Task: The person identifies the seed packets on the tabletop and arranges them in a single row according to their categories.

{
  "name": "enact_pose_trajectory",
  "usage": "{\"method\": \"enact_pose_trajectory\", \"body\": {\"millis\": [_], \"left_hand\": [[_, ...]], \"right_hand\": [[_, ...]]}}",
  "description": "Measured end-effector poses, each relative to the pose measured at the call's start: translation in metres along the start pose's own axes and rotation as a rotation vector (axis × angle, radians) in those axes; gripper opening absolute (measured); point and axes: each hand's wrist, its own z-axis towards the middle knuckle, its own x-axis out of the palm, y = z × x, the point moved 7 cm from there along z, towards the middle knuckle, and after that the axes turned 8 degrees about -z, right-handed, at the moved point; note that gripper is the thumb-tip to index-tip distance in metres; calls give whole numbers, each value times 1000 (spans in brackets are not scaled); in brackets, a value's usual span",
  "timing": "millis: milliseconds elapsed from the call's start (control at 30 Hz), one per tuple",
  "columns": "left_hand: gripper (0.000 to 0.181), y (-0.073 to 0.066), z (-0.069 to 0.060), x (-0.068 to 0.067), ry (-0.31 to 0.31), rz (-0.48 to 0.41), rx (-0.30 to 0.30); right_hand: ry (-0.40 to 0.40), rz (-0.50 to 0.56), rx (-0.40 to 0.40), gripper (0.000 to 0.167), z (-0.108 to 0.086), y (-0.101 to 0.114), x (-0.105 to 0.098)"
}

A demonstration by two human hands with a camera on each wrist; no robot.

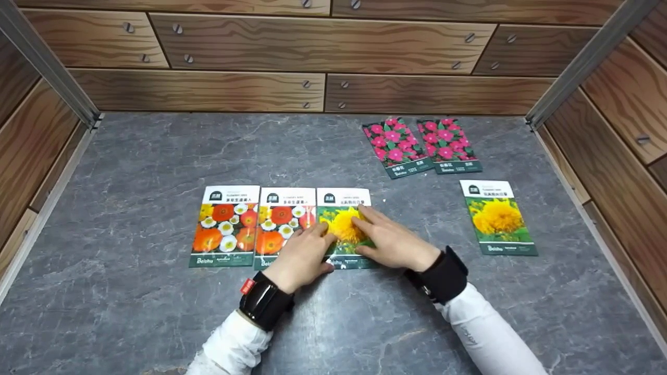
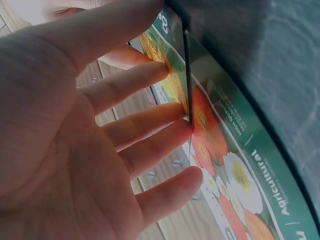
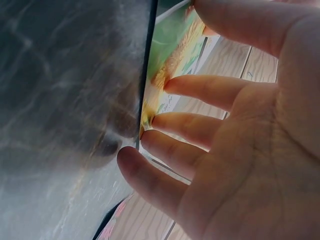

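In the head view a yellow-flower packet lies at the right end of a row, edge to edge with a red-and-orange poppy packet; another poppy packet is at the row's left end. My left hand rests over the seam between the yellow packet and the middle one, fingers spread. On the yellow packet's right side lies my right hand, fingertips touching it. Both wrist views show relaxed, extended fingers of the left hand and right hand against the packets, gripping nothing.
Two pink-flower packets lie at the back right, slightly tilted. Further right is a second yellow-flower packet. Wood-patterned panels enclose the grey marbled surface at the back and sides.
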Motion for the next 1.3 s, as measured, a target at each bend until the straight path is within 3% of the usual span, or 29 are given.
{"method": "enact_pose_trajectory", "body": {"millis": [333,500,600,767,1067,1300], "left_hand": [[52,1,-2,0,-5,-12,5],[55,2,-2,-2,1,-61,-20],[57,2,-2,-6,-26,-99,-31],[58,-3,1,-14,-127,-143,-3],[49,-9,0,-30,-351,-263,33],[44,-18,0,-35,-417,-319,47]], "right_hand": [[8,4,1,69,1,1,2],[-37,22,7,69,0,1,-2],[-79,30,12,69,-2,-1,-9],[-138,30,11,68,-9,-12,-18],[-233,38,96,65,-48,-67,-30],[-300,-7,195,62,-91,-134,-40]]}}
